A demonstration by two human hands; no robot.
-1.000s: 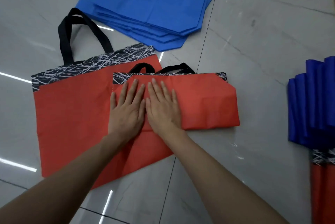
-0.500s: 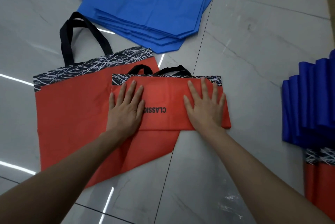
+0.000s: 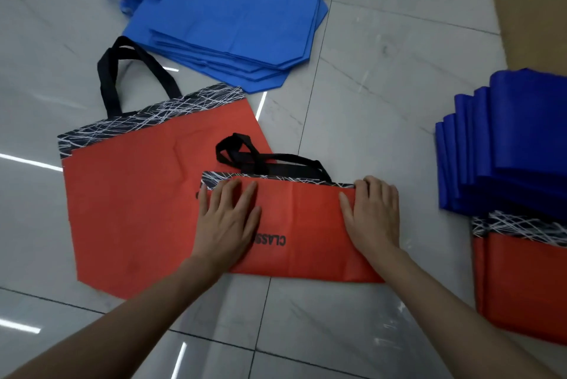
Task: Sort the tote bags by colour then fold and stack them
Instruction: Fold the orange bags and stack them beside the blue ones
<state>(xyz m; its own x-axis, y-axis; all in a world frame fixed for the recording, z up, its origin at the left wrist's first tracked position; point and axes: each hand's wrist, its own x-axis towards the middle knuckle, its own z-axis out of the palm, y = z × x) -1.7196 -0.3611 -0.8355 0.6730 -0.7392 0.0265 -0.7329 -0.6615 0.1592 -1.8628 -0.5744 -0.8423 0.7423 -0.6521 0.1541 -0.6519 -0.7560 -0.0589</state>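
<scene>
1. The unfolded red tote bag is lying flat on the floor, left of the left fingers. It is not yet folded.
2. The left hand is pressing down on the left end of the folded red tote bag. Its fingers are straight and spread and are gripping nothing.
3. The folded red tote bag is lying under both sets of fingers. It is now sitting nearer the person than half a second ago, with more of its black handles showing beyond the fingertips.
4. The right hand, beside the left hand a second ago, is now covering the bag's right end. Its fingers are nearly straight, pressing and grasping nothing.
5. The smoothing sweep is judged complete, so this bag is probably heading for the folded red stack, right of the right fingers.
</scene>
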